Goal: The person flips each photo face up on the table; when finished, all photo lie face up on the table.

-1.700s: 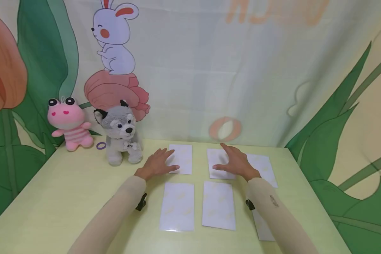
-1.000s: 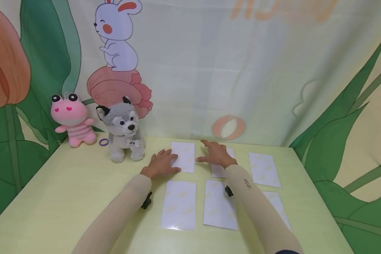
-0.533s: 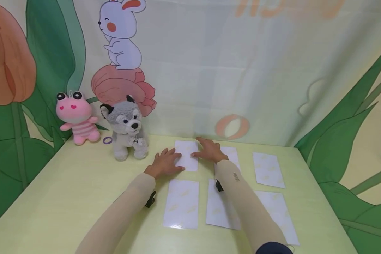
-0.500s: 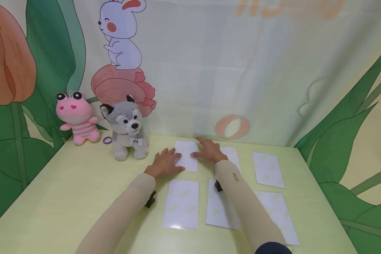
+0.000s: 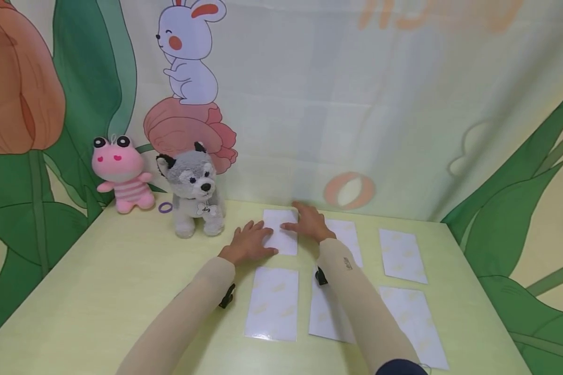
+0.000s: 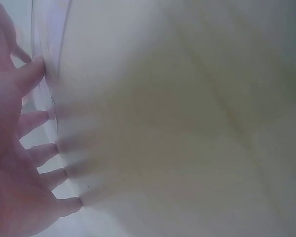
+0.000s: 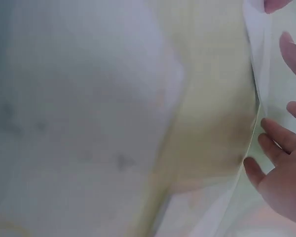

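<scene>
Several white cards with faint yellow marks lie flat on the pale yellow table [image 5: 136, 291] in two rows. At the back-left card [image 5: 286, 245], my left hand [image 5: 248, 243] reaches over the left edge with spread fingers. My right hand [image 5: 309, 223] is at that card's right edge, its thumb over the card. In the left wrist view the left hand's fingertips [image 6: 75, 203] meet the table surface. The right hand [image 7: 288, 177] shows relaxed fingers in the right wrist view. The right forearm partly covers the back-middle card [image 5: 347, 239] and front-middle card [image 5: 326, 312].
A grey plush dog [image 5: 192, 192] stands left of the hands. Farther left are a pink plush frog [image 5: 124, 179] and a purple ring [image 5: 166, 207]. A printed curtain [image 5: 281, 104] hangs behind the table. Other cards lie at front left [image 5: 273, 307] and back right [image 5: 403, 256].
My right hand has moved left from the back-middle card to the back-left card's right edge. The left hand stays at that card's left side. The head view has shifted slightly.
</scene>
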A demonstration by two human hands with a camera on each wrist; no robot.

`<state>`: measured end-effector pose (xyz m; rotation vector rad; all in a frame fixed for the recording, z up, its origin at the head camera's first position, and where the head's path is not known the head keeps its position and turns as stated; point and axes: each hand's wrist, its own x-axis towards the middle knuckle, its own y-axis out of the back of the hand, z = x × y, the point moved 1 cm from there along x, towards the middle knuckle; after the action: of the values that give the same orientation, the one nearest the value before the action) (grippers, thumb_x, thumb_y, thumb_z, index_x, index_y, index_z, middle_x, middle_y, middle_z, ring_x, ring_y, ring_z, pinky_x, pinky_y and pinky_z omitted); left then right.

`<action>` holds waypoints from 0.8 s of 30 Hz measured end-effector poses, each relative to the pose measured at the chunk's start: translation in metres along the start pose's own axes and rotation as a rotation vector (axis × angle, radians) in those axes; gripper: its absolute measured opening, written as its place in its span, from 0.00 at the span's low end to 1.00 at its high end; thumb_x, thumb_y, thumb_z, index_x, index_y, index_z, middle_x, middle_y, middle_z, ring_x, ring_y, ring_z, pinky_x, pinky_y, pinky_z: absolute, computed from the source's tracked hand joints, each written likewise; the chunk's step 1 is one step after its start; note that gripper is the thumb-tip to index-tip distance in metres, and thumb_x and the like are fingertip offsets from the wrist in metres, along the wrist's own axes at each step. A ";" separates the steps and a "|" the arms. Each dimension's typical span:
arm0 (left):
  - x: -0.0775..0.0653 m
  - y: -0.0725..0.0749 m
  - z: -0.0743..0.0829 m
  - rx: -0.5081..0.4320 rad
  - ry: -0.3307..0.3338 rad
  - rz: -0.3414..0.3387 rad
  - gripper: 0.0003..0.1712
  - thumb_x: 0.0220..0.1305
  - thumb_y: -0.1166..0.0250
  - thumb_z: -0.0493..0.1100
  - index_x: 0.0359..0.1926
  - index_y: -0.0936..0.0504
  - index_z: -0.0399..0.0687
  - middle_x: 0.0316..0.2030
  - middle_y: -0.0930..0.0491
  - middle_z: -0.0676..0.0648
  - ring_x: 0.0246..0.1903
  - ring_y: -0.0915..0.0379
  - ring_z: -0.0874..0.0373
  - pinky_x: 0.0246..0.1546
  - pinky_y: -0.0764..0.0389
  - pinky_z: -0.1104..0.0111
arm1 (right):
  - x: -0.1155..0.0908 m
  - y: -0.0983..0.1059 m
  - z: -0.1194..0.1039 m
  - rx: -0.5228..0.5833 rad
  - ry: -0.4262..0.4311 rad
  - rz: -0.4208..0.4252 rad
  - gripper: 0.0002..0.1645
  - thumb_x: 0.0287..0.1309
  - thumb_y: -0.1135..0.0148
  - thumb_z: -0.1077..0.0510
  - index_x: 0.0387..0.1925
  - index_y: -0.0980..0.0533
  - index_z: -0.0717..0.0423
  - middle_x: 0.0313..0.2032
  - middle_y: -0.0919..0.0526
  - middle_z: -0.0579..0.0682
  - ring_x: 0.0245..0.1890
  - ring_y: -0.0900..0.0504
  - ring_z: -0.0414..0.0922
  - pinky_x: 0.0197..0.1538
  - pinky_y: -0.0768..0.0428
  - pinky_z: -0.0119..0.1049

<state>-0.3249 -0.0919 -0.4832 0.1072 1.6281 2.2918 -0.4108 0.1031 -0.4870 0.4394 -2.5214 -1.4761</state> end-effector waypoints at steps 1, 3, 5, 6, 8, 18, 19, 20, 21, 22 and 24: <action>0.000 0.000 0.000 -0.001 0.001 -0.001 0.37 0.66 0.38 0.63 0.71 0.30 0.53 0.76 0.43 0.40 0.76 0.53 0.36 0.70 0.50 0.35 | 0.000 0.001 0.000 0.051 0.004 0.019 0.48 0.59 0.31 0.40 0.73 0.38 0.57 0.70 0.30 0.59 0.69 0.31 0.60 0.68 0.35 0.61; 0.000 0.000 0.000 0.002 0.002 0.001 0.37 0.66 0.38 0.63 0.71 0.30 0.53 0.76 0.43 0.40 0.76 0.53 0.36 0.70 0.50 0.36 | 0.000 0.003 0.000 0.168 0.012 0.052 0.44 0.61 0.31 0.46 0.72 0.37 0.57 0.67 0.28 0.61 0.66 0.27 0.59 0.66 0.30 0.56; 0.001 0.000 -0.001 0.010 0.002 0.003 0.37 0.66 0.38 0.63 0.71 0.30 0.54 0.76 0.43 0.40 0.76 0.53 0.36 0.70 0.49 0.36 | 0.000 0.005 -0.001 0.303 0.013 0.082 0.40 0.62 0.31 0.52 0.71 0.35 0.57 0.66 0.27 0.63 0.62 0.23 0.60 0.62 0.24 0.53; 0.001 0.000 -0.001 0.009 0.002 0.004 0.37 0.66 0.38 0.63 0.71 0.30 0.54 0.76 0.43 0.40 0.76 0.53 0.36 0.70 0.49 0.36 | 0.000 0.006 0.000 0.359 0.009 0.095 0.38 0.63 0.32 0.55 0.71 0.35 0.57 0.65 0.27 0.63 0.60 0.22 0.60 0.60 0.22 0.52; 0.001 -0.001 -0.001 0.009 0.000 0.005 0.37 0.66 0.38 0.63 0.71 0.30 0.54 0.76 0.43 0.40 0.76 0.52 0.37 0.70 0.49 0.36 | 0.001 0.007 0.001 0.412 0.004 0.117 0.35 0.64 0.35 0.59 0.71 0.34 0.57 0.63 0.27 0.65 0.55 0.20 0.59 0.55 0.20 0.48; 0.002 -0.004 -0.002 -0.002 0.000 -0.004 0.38 0.66 0.38 0.63 0.71 0.32 0.56 0.77 0.43 0.42 0.76 0.53 0.38 0.71 0.50 0.37 | 0.000 0.004 0.007 0.622 -0.095 0.134 0.37 0.62 0.38 0.67 0.72 0.35 0.58 0.58 0.25 0.68 0.31 0.16 0.50 0.37 0.16 0.38; 0.001 -0.004 -0.002 -0.001 0.002 -0.002 0.38 0.65 0.37 0.63 0.71 0.31 0.56 0.77 0.43 0.42 0.76 0.53 0.38 0.71 0.50 0.37 | 0.000 0.004 0.008 0.627 -0.100 0.128 0.37 0.63 0.38 0.67 0.72 0.35 0.58 0.57 0.23 0.67 0.30 0.17 0.48 0.37 0.16 0.38; 0.001 -0.003 -0.002 0.001 0.004 -0.001 0.38 0.65 0.37 0.63 0.71 0.31 0.56 0.77 0.43 0.42 0.76 0.53 0.38 0.71 0.50 0.37 | 0.001 0.003 0.008 0.633 -0.106 0.118 0.36 0.63 0.38 0.67 0.72 0.35 0.58 0.54 0.22 0.67 0.29 0.17 0.47 0.36 0.16 0.37; 0.000 -0.003 -0.002 0.001 0.005 0.000 0.38 0.65 0.37 0.63 0.71 0.31 0.56 0.77 0.43 0.42 0.76 0.53 0.38 0.71 0.50 0.37 | 0.001 0.003 0.007 0.632 -0.108 0.111 0.36 0.63 0.38 0.67 0.71 0.35 0.59 0.52 0.20 0.67 0.28 0.17 0.45 0.36 0.16 0.37; 0.000 -0.002 -0.002 0.001 0.005 0.001 0.38 0.65 0.37 0.63 0.71 0.31 0.56 0.77 0.43 0.42 0.76 0.53 0.38 0.71 0.50 0.37 | 0.001 0.003 0.007 0.634 -0.110 0.103 0.35 0.63 0.38 0.67 0.70 0.34 0.60 0.49 0.18 0.66 0.27 0.18 0.43 0.36 0.16 0.37; 0.000 -0.001 -0.003 -0.002 0.005 0.002 0.38 0.65 0.37 0.63 0.71 0.31 0.56 0.76 0.43 0.42 0.76 0.53 0.38 0.71 0.50 0.37 | 0.002 0.002 0.006 0.642 -0.115 0.091 0.32 0.63 0.37 0.67 0.68 0.32 0.62 0.43 0.16 0.65 0.26 0.19 0.40 0.35 0.16 0.36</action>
<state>-0.3250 -0.0940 -0.4852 0.1025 1.6291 2.2971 -0.4151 0.1085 -0.4883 0.3218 -3.0257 -0.6442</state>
